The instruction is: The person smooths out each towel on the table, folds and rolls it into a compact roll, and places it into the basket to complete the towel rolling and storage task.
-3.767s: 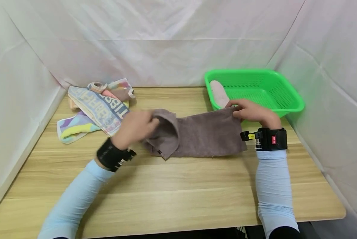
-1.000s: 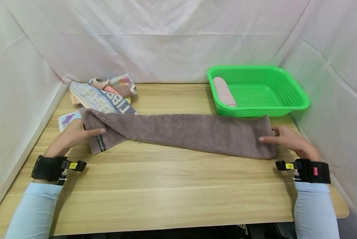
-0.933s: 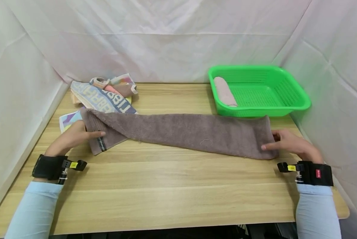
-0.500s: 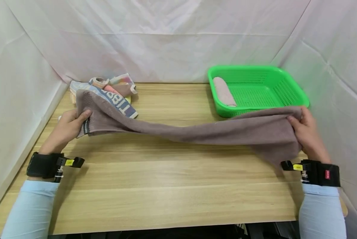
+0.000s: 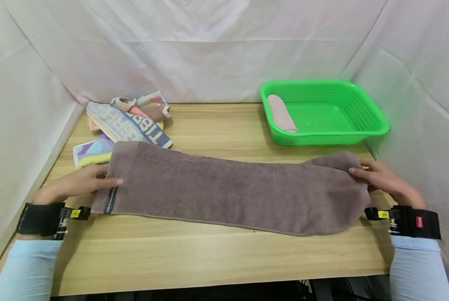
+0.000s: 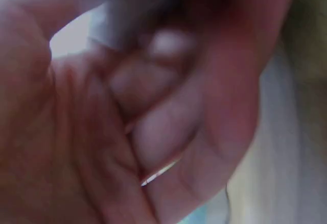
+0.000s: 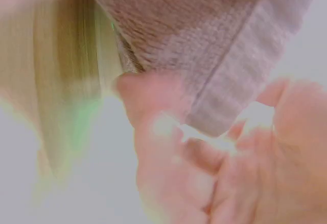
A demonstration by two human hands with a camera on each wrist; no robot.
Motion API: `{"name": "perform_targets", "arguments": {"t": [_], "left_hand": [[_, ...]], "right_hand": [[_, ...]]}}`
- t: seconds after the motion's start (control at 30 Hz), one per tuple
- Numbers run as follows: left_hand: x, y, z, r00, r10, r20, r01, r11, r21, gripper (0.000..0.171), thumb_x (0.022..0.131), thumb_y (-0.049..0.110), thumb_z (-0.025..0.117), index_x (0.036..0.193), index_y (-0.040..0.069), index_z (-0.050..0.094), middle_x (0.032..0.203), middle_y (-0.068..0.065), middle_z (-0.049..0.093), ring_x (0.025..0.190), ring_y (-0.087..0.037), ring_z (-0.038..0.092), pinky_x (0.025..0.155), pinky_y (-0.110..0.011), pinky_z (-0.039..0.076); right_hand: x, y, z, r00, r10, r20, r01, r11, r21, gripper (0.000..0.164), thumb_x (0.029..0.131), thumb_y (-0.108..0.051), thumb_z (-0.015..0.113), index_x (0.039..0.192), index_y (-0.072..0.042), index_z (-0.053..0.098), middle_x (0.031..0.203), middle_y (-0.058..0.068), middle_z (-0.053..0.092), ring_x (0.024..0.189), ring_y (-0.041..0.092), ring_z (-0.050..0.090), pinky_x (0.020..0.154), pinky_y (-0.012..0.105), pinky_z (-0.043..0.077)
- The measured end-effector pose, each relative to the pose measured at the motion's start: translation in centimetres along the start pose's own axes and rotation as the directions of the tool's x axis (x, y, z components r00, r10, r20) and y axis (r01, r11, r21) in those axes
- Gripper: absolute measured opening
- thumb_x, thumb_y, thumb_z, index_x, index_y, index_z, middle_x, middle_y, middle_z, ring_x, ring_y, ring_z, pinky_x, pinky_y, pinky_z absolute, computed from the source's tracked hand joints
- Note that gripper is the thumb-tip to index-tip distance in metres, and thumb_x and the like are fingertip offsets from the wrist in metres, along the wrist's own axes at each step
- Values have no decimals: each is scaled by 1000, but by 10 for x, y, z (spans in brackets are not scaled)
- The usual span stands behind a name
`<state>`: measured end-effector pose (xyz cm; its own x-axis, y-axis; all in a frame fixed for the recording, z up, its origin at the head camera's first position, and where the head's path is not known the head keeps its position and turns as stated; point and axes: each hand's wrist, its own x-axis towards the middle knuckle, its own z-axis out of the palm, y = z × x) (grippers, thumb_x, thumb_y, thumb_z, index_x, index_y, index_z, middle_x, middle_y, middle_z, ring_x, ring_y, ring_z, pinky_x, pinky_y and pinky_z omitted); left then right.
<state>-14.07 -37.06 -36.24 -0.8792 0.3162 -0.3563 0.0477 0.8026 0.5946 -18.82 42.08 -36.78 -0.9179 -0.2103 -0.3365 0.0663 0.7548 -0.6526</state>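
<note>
Head view: your left hand [image 5: 82, 180] and right hand [image 5: 387, 179] pinch the towel [image 5: 228, 192]; its right end curls, so pressing it down could make creases.

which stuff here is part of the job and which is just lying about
Part of the job, it seems:
- towel, held near its ends
- left hand
- right hand

Lying about, in neither hand:
- cloth heap
- basket
- roll inside it
</note>
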Motion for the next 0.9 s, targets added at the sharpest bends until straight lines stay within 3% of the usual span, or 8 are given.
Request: {"name": "perform_targets", "arguments": {"t": [0.17,0.37,0.5,0.6,0.67,0.73,0.87,0.9], "left_hand": [[31,13,-16,973,-69,-219,76,997,25,58,108,53,40,81,4,54,72,-5,49,67,-19,53,63,-32,51],[68,23,-15,852,-89,-516,146,987,70,72,102,64,45,82,-1,69,69,-6,57,64,-23,51,56,-36,38],[77,24,-10,882,-69,-466,119,990,78,46,99,40,64,77,0,71,64,-1,53,64,-21,49,56,-34,38],[72,28,-11,918,11,-397,43,991,126,31,101,26,63,100,-3,74,78,-16,64,71,-25,55,63,-36,43],[65,31,-13,903,105,-417,-51,989,139,32,102,19,60,120,-6,69,86,-24,66,69,-25,57,62,-35,45],[58,31,-14,820,203,-536,-163,979,122,37,102,13,61,135,-3,64,105,-22,72,76,-15,61,67,-27,47],[45,25,-9,580,274,-767,-330,940,86,37,100,7,64,137,9,67,118,-6,75,84,8,55,74,-9,40],[42,23,-8,565,249,-787,-322,944,67,38,100,10,65,138,12,67,122,-5,74,85,13,53,75,-7,39]], "right_hand": [[17,-13,-11,998,60,23,-57,995,-83,70,110,-50,36,147,10,44,126,30,57,91,0,55,76,31,55],[41,-29,3,992,56,-117,-59,998,-24,68,106,-54,46,131,8,59,93,-8,58,80,4,54,70,28,49],[47,-31,13,975,-32,-218,34,999,7,46,106,-37,55,126,5,61,92,-22,59,79,0,55,67,25,47],[43,-31,10,950,-96,-298,124,989,76,33,106,-25,57,125,0,65,93,-30,63,82,-5,58,69,19,47],[39,-33,5,923,-149,-354,218,962,165,27,105,-17,57,124,-1,68,97,-30,68,88,-6,62,73,15,48],[33,-35,0,878,-177,-445,329,898,293,20,104,-8,58,118,-6,72,90,-25,72,79,-7,63,66,13,45],[23,-39,-3,767,-117,-631,508,713,484,21,100,3,58,106,-11,72,72,-10,71,56,0,58,50,16,40],[22,-39,-3,765,-93,-638,511,691,511,21,100,3,57,105,-12,70,68,-8,69,53,2,58,48,16,40]]}}
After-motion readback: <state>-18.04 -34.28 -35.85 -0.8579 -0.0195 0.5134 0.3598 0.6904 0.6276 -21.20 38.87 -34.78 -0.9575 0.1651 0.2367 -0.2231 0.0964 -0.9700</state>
